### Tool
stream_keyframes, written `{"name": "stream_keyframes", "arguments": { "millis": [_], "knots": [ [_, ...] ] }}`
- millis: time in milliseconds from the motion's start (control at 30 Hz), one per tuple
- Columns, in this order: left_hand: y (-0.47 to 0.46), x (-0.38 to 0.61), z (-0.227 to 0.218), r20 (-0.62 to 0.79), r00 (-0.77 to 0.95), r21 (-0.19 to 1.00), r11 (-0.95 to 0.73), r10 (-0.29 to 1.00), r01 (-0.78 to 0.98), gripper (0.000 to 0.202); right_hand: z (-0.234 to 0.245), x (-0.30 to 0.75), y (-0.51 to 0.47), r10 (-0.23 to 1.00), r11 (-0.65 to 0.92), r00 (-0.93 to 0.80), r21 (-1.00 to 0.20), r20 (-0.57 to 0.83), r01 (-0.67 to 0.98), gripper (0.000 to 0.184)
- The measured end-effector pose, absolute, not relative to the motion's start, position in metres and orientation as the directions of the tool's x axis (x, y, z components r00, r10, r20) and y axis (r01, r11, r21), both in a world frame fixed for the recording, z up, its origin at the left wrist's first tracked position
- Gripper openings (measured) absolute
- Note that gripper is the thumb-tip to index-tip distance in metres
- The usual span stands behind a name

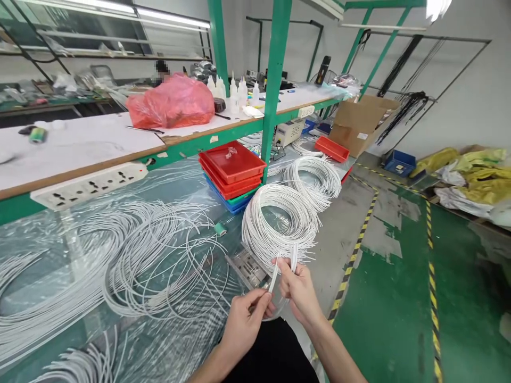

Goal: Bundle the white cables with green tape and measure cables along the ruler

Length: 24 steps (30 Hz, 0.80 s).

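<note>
My left hand (244, 319) pinches the lower part of a thin white cable (273, 277) near the table's front edge. My right hand (297, 287) is closed on the same cable, whose two ends stick up between its fingers. Just beyond the hands lies a thick coil of white cables (275, 221) on the glass-topped table (120, 346). A small metal fixture (249, 266) sits on the table right in front of the left hand.
Loose white cable loops (159, 266) spread over the table's left. Stacked red and blue trays (232, 170) stand behind, with a second coil (313, 178) to the right. A power strip (90, 185), green posts (273, 80), a red bag (171, 102) and cardboard box (361, 122) are farther off.
</note>
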<state>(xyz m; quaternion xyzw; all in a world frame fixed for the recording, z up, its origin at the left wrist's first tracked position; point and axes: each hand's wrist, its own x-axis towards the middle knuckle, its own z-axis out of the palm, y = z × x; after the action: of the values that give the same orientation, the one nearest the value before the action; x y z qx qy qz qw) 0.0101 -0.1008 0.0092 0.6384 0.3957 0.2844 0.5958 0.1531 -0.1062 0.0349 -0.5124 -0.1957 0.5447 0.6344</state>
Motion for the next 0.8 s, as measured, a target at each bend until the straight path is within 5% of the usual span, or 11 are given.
{"name": "stream_keyframes", "arguments": {
  "millis": [367,533,700,800],
  "knots": [
    [-0.100,0.017,0.016,0.039,0.536,0.855,-0.306,0.843,0.419,0.036,0.004,0.136,-0.109,0.887,-0.067,0.448,-0.992,-0.109,-0.110,0.058],
    [-0.093,0.013,0.005,0.178,0.578,0.741,-0.495,0.796,0.454,0.017,-0.002,0.149,-0.111,0.888,-0.080,0.447,-0.993,-0.110,-0.085,0.058],
    [-0.082,0.033,-0.007,0.136,0.636,0.757,-0.494,0.760,0.428,0.073,0.022,0.186,-0.128,0.886,-0.045,0.453,-0.990,-0.100,-0.131,0.052],
    [-0.080,0.058,-0.012,0.076,0.792,0.799,-0.512,0.606,0.315,0.068,0.044,0.216,-0.142,0.881,-0.078,0.448,-0.980,-0.154,-0.183,0.041]
  ]
}}
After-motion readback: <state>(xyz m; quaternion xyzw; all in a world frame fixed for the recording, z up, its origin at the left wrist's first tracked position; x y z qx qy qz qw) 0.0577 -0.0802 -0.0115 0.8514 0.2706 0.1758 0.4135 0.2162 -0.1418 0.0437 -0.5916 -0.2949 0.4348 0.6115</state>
